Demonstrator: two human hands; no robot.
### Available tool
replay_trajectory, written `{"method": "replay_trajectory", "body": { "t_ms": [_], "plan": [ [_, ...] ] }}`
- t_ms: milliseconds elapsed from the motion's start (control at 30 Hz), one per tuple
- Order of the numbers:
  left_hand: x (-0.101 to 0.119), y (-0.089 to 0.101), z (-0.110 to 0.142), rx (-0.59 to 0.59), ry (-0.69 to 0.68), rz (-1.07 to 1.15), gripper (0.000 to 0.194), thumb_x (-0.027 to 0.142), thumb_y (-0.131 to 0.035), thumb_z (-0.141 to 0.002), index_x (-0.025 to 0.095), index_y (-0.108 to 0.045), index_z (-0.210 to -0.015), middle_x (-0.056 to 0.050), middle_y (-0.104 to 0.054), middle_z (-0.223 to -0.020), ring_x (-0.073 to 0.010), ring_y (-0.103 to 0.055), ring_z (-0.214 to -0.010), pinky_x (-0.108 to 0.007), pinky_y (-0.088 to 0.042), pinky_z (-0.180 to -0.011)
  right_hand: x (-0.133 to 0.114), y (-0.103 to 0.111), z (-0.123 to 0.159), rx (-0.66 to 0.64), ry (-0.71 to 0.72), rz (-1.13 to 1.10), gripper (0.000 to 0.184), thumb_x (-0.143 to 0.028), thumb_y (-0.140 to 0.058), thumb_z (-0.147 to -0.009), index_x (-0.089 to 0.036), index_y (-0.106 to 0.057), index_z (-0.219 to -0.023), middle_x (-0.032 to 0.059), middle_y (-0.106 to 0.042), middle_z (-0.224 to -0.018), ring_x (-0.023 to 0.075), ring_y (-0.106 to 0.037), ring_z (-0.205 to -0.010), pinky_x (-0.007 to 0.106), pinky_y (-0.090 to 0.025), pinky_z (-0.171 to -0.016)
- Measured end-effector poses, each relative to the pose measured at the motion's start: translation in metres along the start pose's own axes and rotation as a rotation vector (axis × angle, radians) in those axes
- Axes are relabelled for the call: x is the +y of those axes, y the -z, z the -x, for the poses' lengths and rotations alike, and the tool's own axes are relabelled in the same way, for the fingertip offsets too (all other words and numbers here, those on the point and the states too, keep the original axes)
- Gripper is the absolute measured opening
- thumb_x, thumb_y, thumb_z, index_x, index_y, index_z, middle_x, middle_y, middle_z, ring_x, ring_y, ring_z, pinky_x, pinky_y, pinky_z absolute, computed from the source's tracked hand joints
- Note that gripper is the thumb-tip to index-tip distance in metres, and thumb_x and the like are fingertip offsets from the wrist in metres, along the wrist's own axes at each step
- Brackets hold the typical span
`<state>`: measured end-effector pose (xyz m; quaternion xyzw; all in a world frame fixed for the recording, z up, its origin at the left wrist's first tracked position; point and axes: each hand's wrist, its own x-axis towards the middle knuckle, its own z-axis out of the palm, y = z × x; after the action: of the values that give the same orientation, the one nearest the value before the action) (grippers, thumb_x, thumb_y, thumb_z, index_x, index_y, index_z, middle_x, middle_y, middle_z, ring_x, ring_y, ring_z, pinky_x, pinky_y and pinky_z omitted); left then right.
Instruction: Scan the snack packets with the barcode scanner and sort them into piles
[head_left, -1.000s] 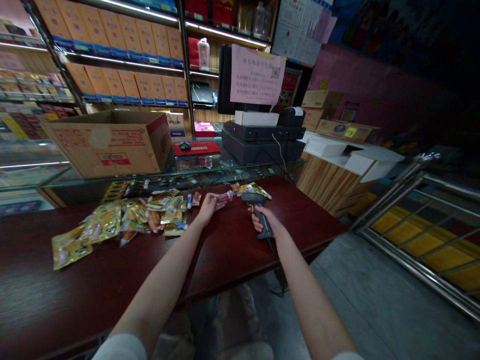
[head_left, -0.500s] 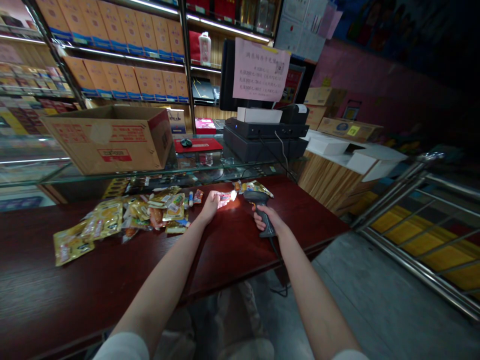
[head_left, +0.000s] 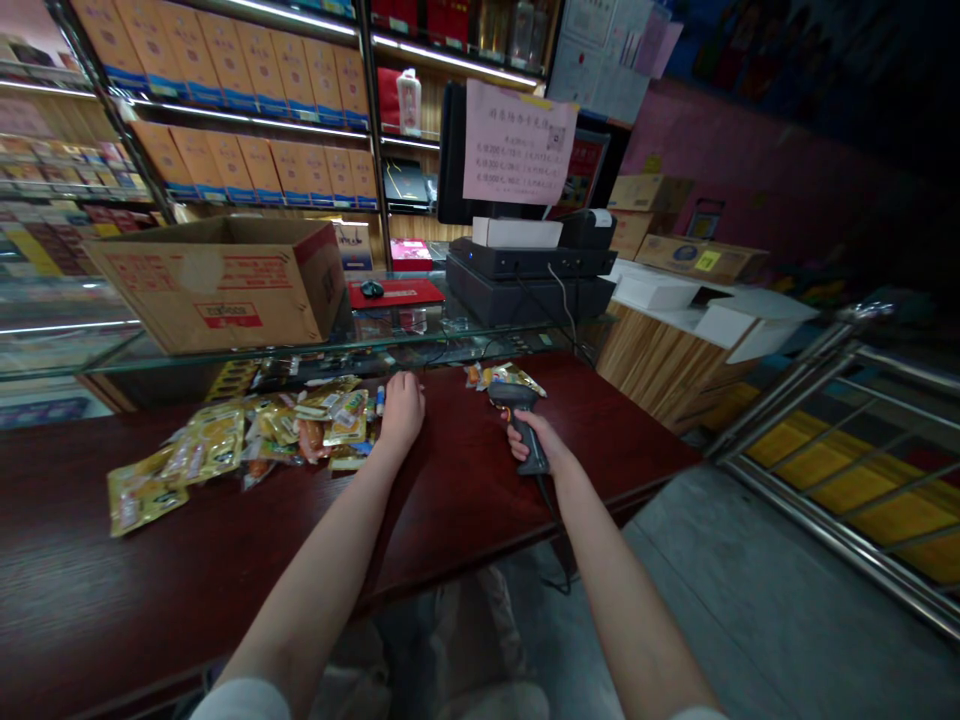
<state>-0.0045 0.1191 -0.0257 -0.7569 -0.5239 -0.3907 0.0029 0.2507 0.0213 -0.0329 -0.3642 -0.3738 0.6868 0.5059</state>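
My right hand (head_left: 534, 440) is wrapped round the handle of a dark barcode scanner (head_left: 517, 400), held over the table with its head to the left. My left hand (head_left: 403, 412) is back-up on the dark red table, fingers curled down at the right end of a pile of snack packets (head_left: 345, 415). Whatever lies under its fingers is hidden. A small blue-and-white tube (head_left: 380, 400) stands out just left of it. Larger gold packets (head_left: 214, 440) lie further left. A few more packets (head_left: 514, 376) lie behind the scanner.
A cardboard box (head_left: 225, 285) stands open on the glass counter behind the table. Right of it are a mouse (head_left: 371, 288) on a red mat, a monitor with a pink notice (head_left: 517, 140) and a cash drawer (head_left: 525, 295). A metal railing (head_left: 825, 500) runs along the right.
My left hand has moved left from the scanner to the pile's edge; the pink-and-white packet it held no longer shows. The scanner's bright light is gone. My right hand has barely moved.
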Motion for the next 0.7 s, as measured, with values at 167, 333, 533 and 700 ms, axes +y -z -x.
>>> {"method": "replay_trajectory", "body": {
  "t_ms": [167, 333, 533, 700],
  "plan": [
    [-0.006, 0.011, 0.005, -0.13, 0.039, -0.348, 0.032, 0.008, -0.039, -0.085, 0.003, -0.063, -0.107, -0.025, -0.061, -0.112, -0.0348, -0.049, -0.123, -0.049, -0.035, -0.107, -0.001, -0.002, 0.001, 0.037, 0.03, -0.017, 0.033, -0.043, -0.067, -0.077, -0.019, -0.053, -0.096, -0.0088, -0.048, -0.05, 0.0074, -0.038, -0.032, 0.021, -0.029, -0.033],
    [-0.003, 0.016, 0.009, -0.089, 0.169, -0.465, 0.046, 0.033, -0.049, -0.088, -0.002, -0.063, -0.116, -0.029, -0.059, -0.119, -0.0456, -0.036, -0.136, -0.055, -0.034, -0.107, -0.005, -0.001, 0.002, 0.186, 0.124, -0.107, 0.03, -0.042, -0.067, -0.076, -0.019, -0.052, -0.09, -0.0089, -0.048, -0.05, 0.0067, -0.037, -0.033, 0.02, -0.029, -0.034],
    [-0.007, 0.015, 0.011, -0.033, 0.15, -0.514, 0.048, 0.026, -0.044, -0.089, -0.006, -0.06, -0.121, -0.031, -0.052, -0.135, -0.046, -0.031, -0.14, -0.058, -0.024, -0.113, -0.007, 0.0, 0.001, 0.37, 0.204, -0.176, 0.028, -0.04, -0.066, -0.076, -0.019, -0.052, -0.088, -0.0085, -0.048, -0.049, 0.0072, -0.039, -0.034, 0.021, -0.032, -0.034],
    [0.016, -0.002, -0.003, -0.091, 0.003, -0.424, 0.052, 0.029, -0.048, -0.089, -0.003, -0.053, -0.129, -0.03, -0.048, -0.141, -0.0414, -0.032, -0.141, -0.056, -0.021, -0.116, -0.012, 0.002, -0.003, 0.369, 0.13, -0.133, 0.028, -0.04, -0.067, -0.075, -0.019, -0.052, -0.085, -0.0083, -0.048, -0.048, 0.0073, -0.039, -0.033, 0.021, -0.033, -0.034]
  ]
}}
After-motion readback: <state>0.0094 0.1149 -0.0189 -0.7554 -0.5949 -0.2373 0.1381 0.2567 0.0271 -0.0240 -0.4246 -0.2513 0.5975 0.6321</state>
